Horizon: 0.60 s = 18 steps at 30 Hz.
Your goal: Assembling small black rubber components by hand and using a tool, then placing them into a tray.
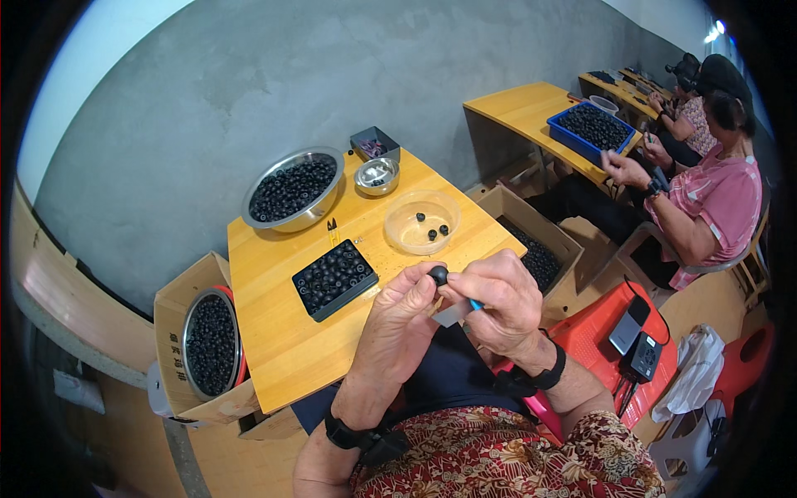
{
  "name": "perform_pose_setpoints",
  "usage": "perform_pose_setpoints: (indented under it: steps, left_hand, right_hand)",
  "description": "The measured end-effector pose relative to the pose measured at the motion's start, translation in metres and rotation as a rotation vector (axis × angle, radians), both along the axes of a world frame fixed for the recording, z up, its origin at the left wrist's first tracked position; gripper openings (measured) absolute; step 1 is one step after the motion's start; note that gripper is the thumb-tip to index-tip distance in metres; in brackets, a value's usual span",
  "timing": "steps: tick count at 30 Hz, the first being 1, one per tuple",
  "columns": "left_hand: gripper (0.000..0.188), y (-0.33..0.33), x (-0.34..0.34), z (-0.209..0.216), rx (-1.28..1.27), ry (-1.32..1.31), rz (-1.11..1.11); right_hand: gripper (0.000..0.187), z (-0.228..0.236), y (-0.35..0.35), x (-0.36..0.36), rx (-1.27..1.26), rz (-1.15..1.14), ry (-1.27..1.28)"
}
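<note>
Between the thumb and fingers of my left hand [390, 319] is a small round black rubber-like piece [438, 275], held above the table's near edge. Pinched in my right hand [502, 303] is a small knife [452, 314] with a flat, pale blade and a bit of blue handle showing. My right fingertips meet the black piece. Just beyond my left hand, a black tray [320, 312] holds many similar pieces. A clear plastic bowl [394, 241] with three black pieces in it stands beyond both hands. Yellow-handled thread snips [334, 233] lie behind the tray.
On the wooden table [266, 349] are a large steel bowl [334, 178] of black pieces, a small steel bowl [390, 187] and a dark box [383, 134]. Cardboard boxes [177, 303] flank it. At right are a red stool [585, 332] bearing devices and a seated person [714, 203].
</note>
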<state>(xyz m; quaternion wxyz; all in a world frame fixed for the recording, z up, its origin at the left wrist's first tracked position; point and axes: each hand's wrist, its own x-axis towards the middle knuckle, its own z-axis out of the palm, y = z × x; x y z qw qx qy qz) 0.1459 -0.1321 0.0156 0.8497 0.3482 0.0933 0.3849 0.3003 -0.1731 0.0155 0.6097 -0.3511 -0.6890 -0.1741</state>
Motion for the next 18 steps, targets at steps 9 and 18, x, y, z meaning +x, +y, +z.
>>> perform_pose_setpoints:
  steps: [9, 18]
  left_hand:
    - [0.022, -0.0033, 0.0031, 0.0052, -0.004, 0.070, 0.025]
    - [0.020, -0.0002, 0.0035, 0.0012, 0.075, 0.086, 0.063]
  right_hand:
    - [0.035, 0.0012, 0.0029, -0.0004, -0.091, 0.133, 0.197]
    - [0.040, -0.0004, -0.0035, 0.0041, -0.057, 0.005, 0.016]
